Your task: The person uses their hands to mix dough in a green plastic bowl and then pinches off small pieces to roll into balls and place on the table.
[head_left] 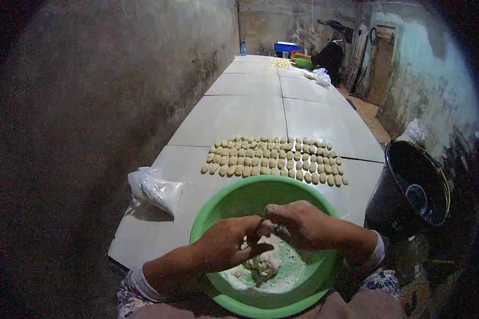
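Observation:
In front of me sits a green basin [205, 212] holding white flour and a lump of floury dough [266, 263]. My left hand [231, 239] is over its left side, thumb and fingers apart, the fingertips meeting those of the other hand. From the right, my right hand [298, 223] comes over the basin with its fingers curled and dusted white. Whether a bit of dough lies between the curled fingers is hidden. Just beyond the basin, several rows of small oval dough pieces [274, 159] lie on the table.
The long white-tiled table [245, 114] runs along a grey wall. A clear bag of white powder [154, 191] lies at the left. A black bucket [415, 183] stands at the right. At the far end, a person in dark clothing [330, 58] is beside another green basin [303, 63].

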Tool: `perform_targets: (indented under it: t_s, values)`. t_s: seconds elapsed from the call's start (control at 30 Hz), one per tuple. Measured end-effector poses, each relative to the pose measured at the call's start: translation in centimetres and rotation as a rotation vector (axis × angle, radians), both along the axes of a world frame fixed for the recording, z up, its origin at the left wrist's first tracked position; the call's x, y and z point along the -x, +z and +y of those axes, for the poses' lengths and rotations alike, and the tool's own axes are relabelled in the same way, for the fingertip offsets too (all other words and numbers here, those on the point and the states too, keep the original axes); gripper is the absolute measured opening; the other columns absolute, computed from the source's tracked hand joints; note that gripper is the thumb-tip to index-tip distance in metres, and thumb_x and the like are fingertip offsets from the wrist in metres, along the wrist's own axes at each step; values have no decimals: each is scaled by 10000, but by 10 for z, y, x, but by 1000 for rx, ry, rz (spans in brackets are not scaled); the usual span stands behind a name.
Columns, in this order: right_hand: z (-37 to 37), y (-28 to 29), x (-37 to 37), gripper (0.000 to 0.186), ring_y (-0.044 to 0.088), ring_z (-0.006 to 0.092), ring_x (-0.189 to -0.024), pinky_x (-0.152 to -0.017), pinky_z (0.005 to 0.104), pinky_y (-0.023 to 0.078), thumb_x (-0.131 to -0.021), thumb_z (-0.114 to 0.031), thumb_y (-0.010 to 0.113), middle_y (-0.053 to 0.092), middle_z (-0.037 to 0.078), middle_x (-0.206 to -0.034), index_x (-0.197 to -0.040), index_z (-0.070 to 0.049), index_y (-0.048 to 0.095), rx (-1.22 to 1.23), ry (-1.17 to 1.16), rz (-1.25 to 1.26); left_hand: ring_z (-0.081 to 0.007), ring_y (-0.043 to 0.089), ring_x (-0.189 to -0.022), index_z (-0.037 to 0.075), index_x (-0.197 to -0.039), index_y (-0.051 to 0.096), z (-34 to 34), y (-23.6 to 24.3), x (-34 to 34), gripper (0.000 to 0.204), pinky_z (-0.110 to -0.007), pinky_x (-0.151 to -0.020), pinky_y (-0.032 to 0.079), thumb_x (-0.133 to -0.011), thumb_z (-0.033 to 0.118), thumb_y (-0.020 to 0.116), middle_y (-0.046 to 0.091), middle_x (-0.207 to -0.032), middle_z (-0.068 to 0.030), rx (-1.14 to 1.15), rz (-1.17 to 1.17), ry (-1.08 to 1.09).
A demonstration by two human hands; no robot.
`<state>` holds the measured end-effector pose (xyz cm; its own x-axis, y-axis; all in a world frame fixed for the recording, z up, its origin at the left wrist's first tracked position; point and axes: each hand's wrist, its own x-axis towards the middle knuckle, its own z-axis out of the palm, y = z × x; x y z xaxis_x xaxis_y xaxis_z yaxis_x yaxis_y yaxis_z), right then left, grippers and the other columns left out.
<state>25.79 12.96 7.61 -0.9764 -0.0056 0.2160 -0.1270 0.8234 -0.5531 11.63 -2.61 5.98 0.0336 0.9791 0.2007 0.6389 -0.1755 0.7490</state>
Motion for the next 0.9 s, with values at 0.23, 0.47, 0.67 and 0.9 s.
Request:
perform_targets:
  t_s: [0.23, 0.47, 0.67, 0.9]
  values:
    - [3, 1, 4, 266, 592, 428, -794, -665, 487, 470, -919, -306, 458, 612, 214, -835, -1013, -60, 497, -39, 38, -105, -165, 524, -721, 12, -1006, 522, 4, -15, 17, 468, -310, -694, 443, -957, 452, 370, 532, -747, -66, 84, -329, -203]
    - [4, -1, 5, 281, 600, 399, -824, -717, 464, 467, -915, -325, 456, 596, 197, -853, -1007, -62, 495, 271, 98, 18, -165, 491, -674, 1, -956, 531, 2, -10, 16, 365, -328, -666, 436, -987, 314, 346, 510, -686, -84, 137, -190, -114]
    - [-3, 2, 6, 122, 619, 350, -842, -712, 413, 492, -900, -156, 503, 606, 179, -869, -943, -48, 541, 240, 248, 87, -148, 483, -691, -4, -990, 511, 1, -2, 16, 347, -304, -681, 432, -987, 303, 350, 510, -749, -69, 145, -414, -269]
    - [3, 1, 6, 165, 628, 347, -816, -686, 400, 496, -884, -197, 537, 623, 144, -847, -933, -43, 564, 243, 229, 44, -142, 521, -749, -2, -981, 511, 2, -9, 20, 445, -305, -715, 439, -976, 408, 338, 534, -804, -60, 166, -462, -340]
